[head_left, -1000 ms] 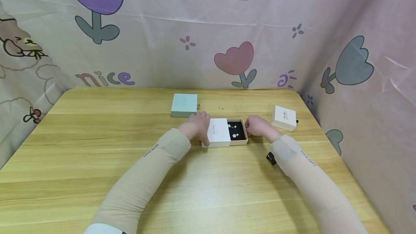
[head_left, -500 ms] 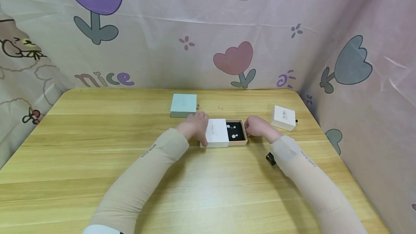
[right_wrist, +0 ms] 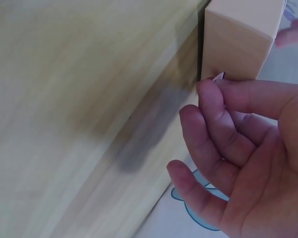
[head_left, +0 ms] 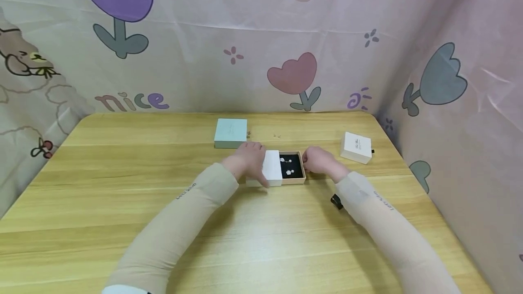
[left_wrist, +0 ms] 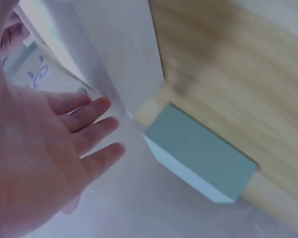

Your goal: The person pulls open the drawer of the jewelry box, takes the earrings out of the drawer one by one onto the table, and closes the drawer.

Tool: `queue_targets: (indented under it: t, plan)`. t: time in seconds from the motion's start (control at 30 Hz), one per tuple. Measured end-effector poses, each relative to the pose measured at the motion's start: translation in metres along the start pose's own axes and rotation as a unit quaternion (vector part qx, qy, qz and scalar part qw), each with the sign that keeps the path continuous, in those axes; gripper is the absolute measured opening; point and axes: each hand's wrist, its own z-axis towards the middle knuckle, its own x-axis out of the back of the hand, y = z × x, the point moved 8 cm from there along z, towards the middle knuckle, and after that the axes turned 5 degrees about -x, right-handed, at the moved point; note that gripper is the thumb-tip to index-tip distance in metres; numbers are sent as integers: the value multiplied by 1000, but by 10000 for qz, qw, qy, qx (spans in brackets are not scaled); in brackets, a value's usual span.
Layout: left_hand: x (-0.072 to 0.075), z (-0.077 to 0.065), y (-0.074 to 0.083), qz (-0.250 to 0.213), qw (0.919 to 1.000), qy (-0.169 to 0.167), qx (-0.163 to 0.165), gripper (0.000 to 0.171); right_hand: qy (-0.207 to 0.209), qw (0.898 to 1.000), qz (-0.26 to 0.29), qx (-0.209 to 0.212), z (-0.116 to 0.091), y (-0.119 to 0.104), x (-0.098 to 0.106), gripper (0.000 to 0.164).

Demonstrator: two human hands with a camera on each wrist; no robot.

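A white box sleeve (head_left: 273,167) lies mid-table with its drawer (head_left: 293,182) partly pulled out to the right. Inside the drawer, pearl-like earrings (head_left: 290,172) sit on a black pad. My left hand (head_left: 249,160) spans the sleeve's left part, thumb toward the front. The left wrist view shows that hand (left_wrist: 35,148) with straight, spread fingers beside the box's white side (left_wrist: 121,44). At the drawer's right end, my right hand (head_left: 320,161) pinches a small pull tab (right_wrist: 219,77) between thumb and forefinger; its other fingers (right_wrist: 198,134) are loosely bent.
A mint-green box (head_left: 230,133) stands behind my left hand. Another white box (head_left: 356,147) is at the right, with a black tab. Tiny brownish bits (head_left: 277,136) lie near the back edge. A black object (head_left: 337,201) shows beside my right forearm. Printed cloth (head_left: 204,67) hangs behind the table.
The white box has shifted slightly left, and my right hand has moved left with it. My left hand has come further over the sleeve, its thumb now farther right.
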Motion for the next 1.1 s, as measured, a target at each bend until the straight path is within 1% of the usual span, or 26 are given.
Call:
queue_targets:
  t: [0.07,0.17,0.3,0.43,0.53,0.63,0.67,0.73,0.8,0.87,0.93,1.0,1.07,1.1]
  plan:
    - [0,4,6,113,9998,150,-86,111,16,10000,14,0,-1,0,0,25]
    - [-2,8,11,320,9992,235,-95,108,82,10000,-51,24,-1,-3,0,27]
    - [-4,11,10,450,9984,326,-49,106,159,9998,-96,17,0,-5,0,30]
    - [-5,13,8,457,9983,369,-29,104,116,9999,-43,44,0,-6,-1,32]
    - [-5,16,8,447,9982,402,-78,101,142,9999,-41,79,-1,-6,1,24]
    - [-4,17,8,472,9979,415,-143,99,435,9990,-95,69,-2,-5,9,12]
    - [-4,17,8,481,9978,418,-161,99,603,9981,-126,82,-2,-5,13,13]
    - [-3,17,7,479,9979,394,-175,99,963,9951,-171,173,-4,-9,21,18]
    - [-3,17,7,473,9980,379,-165,100,1284,9907,-240,369,-6,-16,27,21]
    - [-2,17,7,449,9982,374,-150,100,1480,9858,-362,706,-8,-27,29,21]
    - [-2,17,7,419,9983,373,-142,100,1557,9799,-569,1113,-10,-39,26,19]
    - [-2,17,8,423,9984,352,-140,100,1583,9714,-864,1542,-11,-51,21,17]
    - [-2,17,9,434,9983,346,-163,99,1597,9636,-1139,1815,-13,-60,16,15]
    - [-2,17,10,429,9983,347,-175,99,1601,9607,-1262,1884,-13,-63,13,15]
